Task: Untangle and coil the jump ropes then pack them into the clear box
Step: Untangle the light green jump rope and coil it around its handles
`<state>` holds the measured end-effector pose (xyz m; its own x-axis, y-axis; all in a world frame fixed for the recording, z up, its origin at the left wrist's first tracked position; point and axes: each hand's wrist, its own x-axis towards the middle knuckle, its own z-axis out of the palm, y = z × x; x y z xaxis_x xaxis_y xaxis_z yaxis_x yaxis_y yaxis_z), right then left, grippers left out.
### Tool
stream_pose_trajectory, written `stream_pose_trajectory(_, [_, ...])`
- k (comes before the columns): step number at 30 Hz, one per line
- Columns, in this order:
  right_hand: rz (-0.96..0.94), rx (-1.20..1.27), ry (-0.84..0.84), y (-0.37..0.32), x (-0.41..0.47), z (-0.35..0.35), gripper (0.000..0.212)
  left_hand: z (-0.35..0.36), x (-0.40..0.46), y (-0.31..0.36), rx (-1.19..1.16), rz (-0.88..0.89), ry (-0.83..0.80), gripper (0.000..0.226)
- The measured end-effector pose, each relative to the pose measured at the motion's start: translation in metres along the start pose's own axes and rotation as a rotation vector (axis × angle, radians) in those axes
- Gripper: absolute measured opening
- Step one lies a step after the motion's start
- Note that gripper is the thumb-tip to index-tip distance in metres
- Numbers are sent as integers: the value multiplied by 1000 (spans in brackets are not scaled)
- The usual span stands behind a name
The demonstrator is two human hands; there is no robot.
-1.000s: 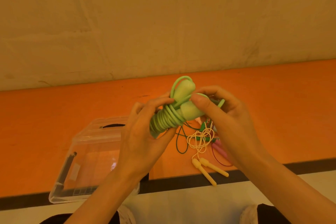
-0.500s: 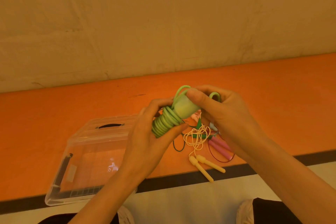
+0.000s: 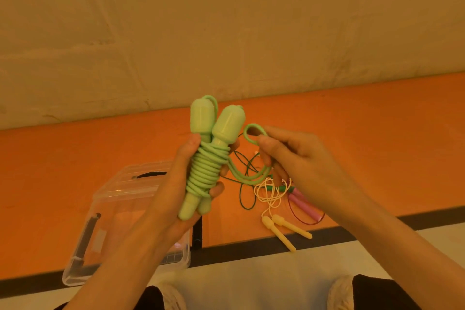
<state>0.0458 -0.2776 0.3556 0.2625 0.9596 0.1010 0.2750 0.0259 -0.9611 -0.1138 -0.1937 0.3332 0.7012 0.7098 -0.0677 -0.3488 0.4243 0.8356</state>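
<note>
My left hand [image 3: 176, 184] grips the light green jump rope [image 3: 208, 158], fingers and thumb curled round the bundle where the cord is wound in tight turns about its two handles. The handles stand side by side, nearly upright, their fat ends rising above my thumb and their thin ends poking out below my fingers. My right hand [image 3: 299, 158] pinches the loose end of the same cord just right of the bundle, thumb and forefinger closed on a small loop [image 3: 251, 133], with a slack bight of cord hanging down between the two hands.

The clear box [image 3: 105, 221] lies on the orange desk [image 3: 377, 146], below and left of the bundle, partly behind my left forearm, with a dark handle on its lid. Below and right of the bundle, also on the desk, lies the tangle not yet sorted: a cream rope [image 3: 270, 194] with two pale handles pointing toward me, a pink-handled rope [image 3: 303, 201] partly under my right hand, and a thin dark green cord [image 3: 241, 194] looping among them.
</note>
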Motion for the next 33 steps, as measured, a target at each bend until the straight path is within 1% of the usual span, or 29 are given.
stream_pose_trajectory(2, [-24, 45, -12, -5, -2, 0, 31, -1, -1, 0, -61, -37, -42, 44])
stream_pose_trajectory(4, [-14, 108, -16, -7, -2, 0, 24, -2, 0, 0, -90, -56, -40, 47])
stream_pose_trajectory(8, [-26, 127, -11, -4, -3, 4, 23, -2, 1, -1, -156, -101, -19, 49])
stream_pose_trajectory(12, [-69, 144, -58, -7, -3, 4, 26, -9, 2, -3, -274, -149, -158, 39])
stream_pose_trajectory(15, [-88, 123, -9, -4, -2, 3, 24, -13, 2, -7, -252, -164, -207, 41])
stream_pose_trajectory(17, [-113, 78, 42, -1, -2, 3, 17, -13, 2, -8, -263, -163, -234, 38])
stream_pose_trajectory(19, [-132, 63, 50, 0, -3, 3, 14, -14, 3, -7, -227, -145, -245, 37])
stream_pose_trajectory(22, [-115, 91, 2, -4, -6, 4, 18, -14, 3, -5, -98, -96, -217, 38])
stream_pose_trajectory(24, [-98, 167, -46, -6, -7, 4, 19, -14, 3, -4, -36, -88, -215, 38])
stream_pose_trajectory(26, [-92, 216, -75, -7, -6, 3, 30, -17, 3, -4, -46, -103, -248, 37])
stream_pose_trajectory(28, [-122, 166, -89, -6, -6, 2, 32, -21, 3, -5, -144, -153, -333, 39])
stream_pose_trajectory(30, [-146, 129, -87, -4, -7, 3, 20, -25, 4, -6, -248, -225, -438, 40])
stream_pose_trajectory(31, [-151, 135, -79, -3, -7, 4, 13, -26, 3, -6, -262, -243, -464, 40])
stream_pose_trajectory(32, [-149, 153, -68, -3, -7, 4, 8, -26, 3, -6, -250, -250, -471, 40])
stream_pose_trajectory(33, [-142, 181, -52, -2, -6, 4, 7, -25, 3, -6, -213, -245, -457, 41])
